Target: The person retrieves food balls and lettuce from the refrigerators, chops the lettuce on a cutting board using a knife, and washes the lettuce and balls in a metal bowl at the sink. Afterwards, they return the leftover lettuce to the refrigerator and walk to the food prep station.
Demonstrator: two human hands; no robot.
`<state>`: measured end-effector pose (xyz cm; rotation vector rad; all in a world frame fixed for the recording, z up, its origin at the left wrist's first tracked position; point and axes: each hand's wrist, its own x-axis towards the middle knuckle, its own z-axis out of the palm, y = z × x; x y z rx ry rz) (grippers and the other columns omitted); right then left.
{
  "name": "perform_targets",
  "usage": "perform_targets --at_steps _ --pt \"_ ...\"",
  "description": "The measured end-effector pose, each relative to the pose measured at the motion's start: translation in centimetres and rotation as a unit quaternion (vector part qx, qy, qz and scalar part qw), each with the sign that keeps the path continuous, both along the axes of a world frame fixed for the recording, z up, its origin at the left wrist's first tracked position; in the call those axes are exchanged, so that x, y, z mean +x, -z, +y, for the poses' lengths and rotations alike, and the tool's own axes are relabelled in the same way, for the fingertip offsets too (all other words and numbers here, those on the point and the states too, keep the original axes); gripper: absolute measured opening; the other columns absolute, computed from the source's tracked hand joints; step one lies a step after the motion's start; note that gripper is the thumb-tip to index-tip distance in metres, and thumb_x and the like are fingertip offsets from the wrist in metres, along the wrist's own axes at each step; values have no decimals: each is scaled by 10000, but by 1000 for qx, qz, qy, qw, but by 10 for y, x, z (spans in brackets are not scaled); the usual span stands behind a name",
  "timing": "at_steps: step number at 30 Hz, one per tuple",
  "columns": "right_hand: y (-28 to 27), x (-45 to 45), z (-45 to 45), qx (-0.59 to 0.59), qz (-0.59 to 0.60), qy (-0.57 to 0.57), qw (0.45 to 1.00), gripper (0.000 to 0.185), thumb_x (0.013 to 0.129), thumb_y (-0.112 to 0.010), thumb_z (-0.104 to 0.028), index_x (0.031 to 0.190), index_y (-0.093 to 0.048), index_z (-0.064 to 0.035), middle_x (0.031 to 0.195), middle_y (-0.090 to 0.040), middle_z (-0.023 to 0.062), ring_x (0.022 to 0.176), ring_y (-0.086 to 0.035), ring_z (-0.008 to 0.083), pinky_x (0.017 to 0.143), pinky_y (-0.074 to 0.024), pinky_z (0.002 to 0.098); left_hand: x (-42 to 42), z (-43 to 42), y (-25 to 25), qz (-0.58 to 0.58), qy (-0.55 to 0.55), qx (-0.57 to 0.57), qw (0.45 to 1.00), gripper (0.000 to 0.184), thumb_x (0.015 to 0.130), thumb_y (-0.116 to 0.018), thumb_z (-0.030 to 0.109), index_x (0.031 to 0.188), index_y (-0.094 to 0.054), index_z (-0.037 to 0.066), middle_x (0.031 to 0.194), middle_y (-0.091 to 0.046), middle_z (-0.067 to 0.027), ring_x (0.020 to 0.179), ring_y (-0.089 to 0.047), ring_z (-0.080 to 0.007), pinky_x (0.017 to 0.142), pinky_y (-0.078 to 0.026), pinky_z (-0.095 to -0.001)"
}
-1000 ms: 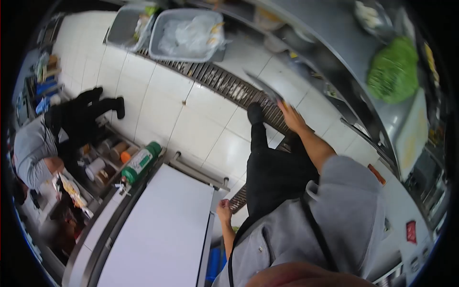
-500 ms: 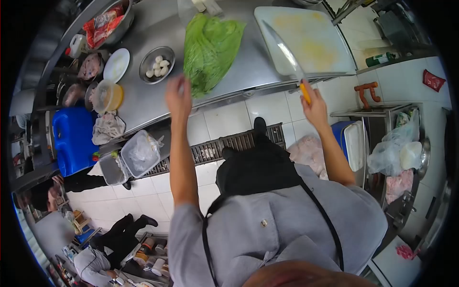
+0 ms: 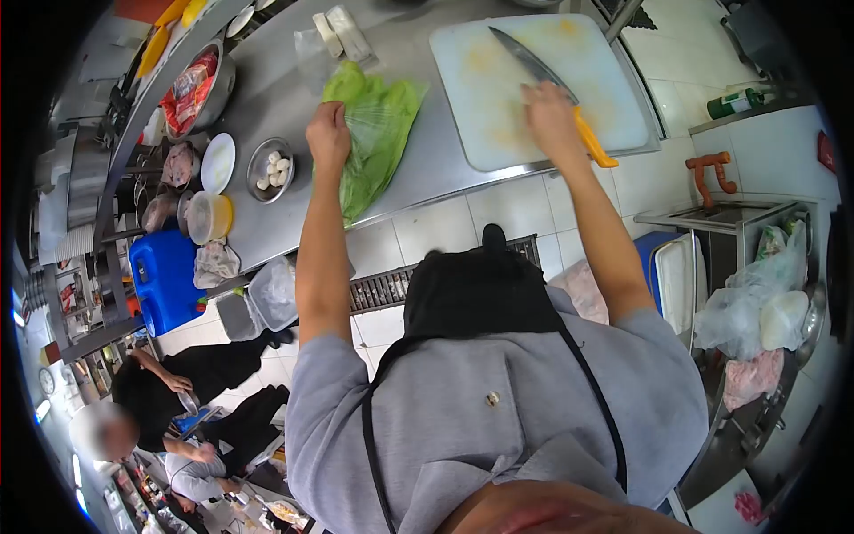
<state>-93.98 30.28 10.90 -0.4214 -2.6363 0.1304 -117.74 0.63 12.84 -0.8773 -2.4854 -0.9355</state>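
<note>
Knife (image 3: 541,67) lies on the cutting board (image 3: 471,116), handle (image 3: 592,138) toward the near edge, seemingly for easy reach, beside a blurred right hand (image 3: 550,116) whose grip I can't tell, while the left hand (image 3: 329,138) clutches bagged greens (image 3: 382,133) on the counter (image 3: 267,98), apparently steadying them.

A: so what's the outfit?
B: grey short-sleeved shirt (image 3: 445,400), collar at 6 o'clock, one round button (image 3: 491,400) on the placket. Black apron (image 3: 476,298) up at 12, skinny black straps (image 3: 606,409), black shoe (image 3: 494,236) poking out past it lol
</note>
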Motion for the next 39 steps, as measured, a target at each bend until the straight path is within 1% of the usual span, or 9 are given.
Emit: perform_targets --at_steps 9,12,15,17,22,28,31,33,39 --pt "-53 -133 -120 -148 74 -305 938 303 795 -649 -186 1077 -617 -79 1100 -583 134 1022 -536 359 861 -460 406 -1 19 -46 -28 69 63 995 118 835 -599 112 895 -656 28 895 -644 -159 803 -615 -357 725 -486 -425" --pt "-35 -170 -132 -134 46 -184 973 219 783 -663 -178 972 -608 -82 1012 -619 141 949 -570 359 812 -473 421 9 33 -47 2 108 -69 992 293 844 -650 269 999 -622 23 975 -625 -193 907 -605 -367 797 -477 -429" --pt "4 -189 -100 -151 -45 -223 962 236 758 -684 -166 963 -596 -87 916 -649 129 845 -599 355 767 -480 447 6 33 -11 -161 52 70 983 201 868 -503 161 892 -585 -21 921 -592 -271 886 -557 -441 770 -429 -488" --pt "15 -196 -92 -134 -74 -199 968 244 766 -679 -171 984 -603 -93 947 -646 120 882 -588 346 788 -470 448 -4 28 0 -264 64 123 954 262 894 -502 185 1063 -563 -6 1047 -588 -274 1000 -569 -416 855 -440 -447" --pt "11 -187 -102 -65 75 -217 971 260 785 -672 -201 1025 -630 -109 1017 -634 76 1001 -538 312 854 -426 429 -18 -20 13 -92 50 -8 994 399 806 -695 363 961 -605 7 952 -622 -193 881 -609 -364 753 -486 -427" --pt "4 -175 -107 -124 -38 -152 980 223 818 -632 -169 1035 -635 -116 1016 -631 73 1034 -522 281 879 -384 378 -21 -3 11 -183 88 -75 976 299 788 -703 309 900 -608 49 932 -635 -150 797 -614 -360 711 -492 -439" --pt "-6 -180 -98 -151 -33 -176 972 217 829 -596 -119 1042 -638 -116 968 -633 103 1004 -536 292 872 -400 392 -25 11 6 -143 78 -79 984 236 777 -700 277 901 -647 84 971 -626 -121 855 -598 -342 729 -473 -451" --pt "-10 -178 -93 -256 -12 -245 935 207 825 -567 -68 1022 -631 -74 936 -632 125 957 -549 322 857 -420 406 -24 23 4 67 144 -1 987 192 789 -682 253 917 -684 109 1025 -596 -88 951 -555 -311 755 -449 -446" --pt "-17 -165 -79 -182 -114 -325 921 202 808 -524 6 992 -607 0 947 -618 172 943 -558 358 822 -442 422 -30 40 -1 74 270 -164 946 149 822 -647 241 911 -699 133 948 -523 -42 941 -472 -260 812 -391 -401"
